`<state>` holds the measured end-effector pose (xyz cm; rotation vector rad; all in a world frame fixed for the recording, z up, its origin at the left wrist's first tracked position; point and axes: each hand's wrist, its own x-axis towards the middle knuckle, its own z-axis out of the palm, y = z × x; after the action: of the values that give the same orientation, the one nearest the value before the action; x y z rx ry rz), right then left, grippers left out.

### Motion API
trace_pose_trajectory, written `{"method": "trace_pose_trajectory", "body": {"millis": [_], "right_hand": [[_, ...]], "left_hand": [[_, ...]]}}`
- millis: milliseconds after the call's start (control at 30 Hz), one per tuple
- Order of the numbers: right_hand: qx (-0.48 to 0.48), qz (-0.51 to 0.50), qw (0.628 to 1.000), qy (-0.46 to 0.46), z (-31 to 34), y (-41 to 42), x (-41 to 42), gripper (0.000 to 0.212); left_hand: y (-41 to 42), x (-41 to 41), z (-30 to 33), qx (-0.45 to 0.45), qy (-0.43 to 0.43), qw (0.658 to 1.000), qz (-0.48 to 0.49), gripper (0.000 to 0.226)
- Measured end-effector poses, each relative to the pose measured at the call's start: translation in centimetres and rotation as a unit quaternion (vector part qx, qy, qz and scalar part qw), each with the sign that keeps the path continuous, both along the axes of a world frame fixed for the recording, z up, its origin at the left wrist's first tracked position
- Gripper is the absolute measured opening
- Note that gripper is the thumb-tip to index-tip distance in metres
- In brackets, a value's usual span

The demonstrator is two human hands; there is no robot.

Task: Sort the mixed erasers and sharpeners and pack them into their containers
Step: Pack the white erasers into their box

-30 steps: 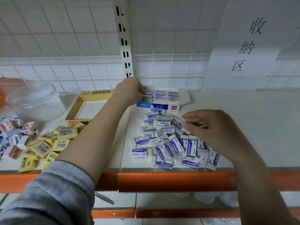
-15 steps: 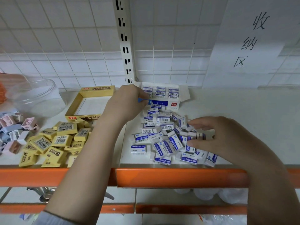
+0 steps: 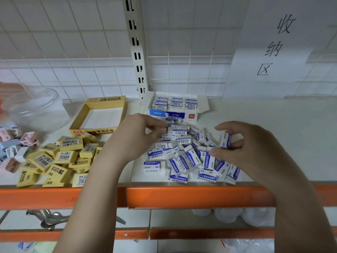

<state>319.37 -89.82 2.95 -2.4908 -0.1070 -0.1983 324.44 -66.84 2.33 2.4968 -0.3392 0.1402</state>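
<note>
Shelf [image 3: 273, 128], white, orange front rail; sorting in progress.

Item: white eraser box [image 3: 174, 111], upper centre of frame, flaps open, one layer of white erasers already set in rows.
Item: loose white erasers [image 3: 189, 157], heaped at centre, just in front of that box.
Item: yellow box [image 3: 99, 115], centre left, nothing in it.
Item: yellow erasers [image 3: 60, 159], heaped lower left, beside the yellow box.
Item: sharpeners [image 3: 16, 148], pastel, far left edge; clear jar [image 3: 34, 110] behind them, unfilled.

Left hand [image 3: 135, 137]: fingers curled at the top of the white heap, tips pinching at one eraser there; whether it is lifted cannot be told.
Right hand [image 3: 244, 145]: grasping one white eraser [image 3: 225, 140] on edge between thumb and fingers, raised just above the heap.

Handling note, as judgement: white erasers go first. Turn each one label-up and long side parallel to the rows before lowering it, press it flush against its neighbour, and keep both hands feeding alternately so the open flaps are not knocked shut.
</note>
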Motion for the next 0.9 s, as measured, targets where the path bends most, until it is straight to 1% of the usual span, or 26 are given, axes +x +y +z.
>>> {"method": "trace_pose_trajectory", "body": {"millis": [67, 200, 300, 433, 567, 667, 767, 900], "right_hand": [[0.021, -0.009, 1.000, -0.017, -0.1, 0.2, 0.1, 0.051], [0.073, -0.023, 0.997, -0.030, -0.1, 0.8, 0.3, 0.047], [0.108, -0.022, 0.993, -0.043, 0.0, 1.3, 0.4, 0.043], [0.149, -0.007, 0.987, -0.056, 0.1, 1.8, 0.4, 0.034], [0.166, -0.006, 0.983, -0.072, -0.1, 2.0, 0.7, 0.027], [0.159, -0.002, 0.983, -0.090, -0.1, 2.1, 1.0, 0.011], [0.159, 0.008, 0.981, -0.111, 0.1, 2.3, 1.2, 0.013], [0.224, 0.030, 0.968, -0.107, 0.2, 2.5, 1.8, 0.015]], "left_hand": [[0.1, -0.6, -0.2, -0.018, 0.026, 0.999, -0.011, 0.023], [0.1, -1.1, -0.7, -0.015, 0.075, 0.996, -0.036, 0.032], [0.2, -1.1, -1.1, -0.034, 0.096, 0.994, -0.040, 0.036], [0.1, -1.2, -1.0, -0.046, 0.094, 0.993, -0.048, 0.028], [0.3, -1.4, -0.9, -0.054, 0.063, 0.996, -0.046, 0.029], [0.6, -1.5, -0.5, -0.048, 0.022, 0.998, -0.028, 0.030], [0.8, -1.4, 0.0, -0.053, -0.022, 0.998, -0.018, 0.032], [1.1, -1.1, 0.1, -0.066, -0.063, 0.996, -0.015, 0.035]]}}
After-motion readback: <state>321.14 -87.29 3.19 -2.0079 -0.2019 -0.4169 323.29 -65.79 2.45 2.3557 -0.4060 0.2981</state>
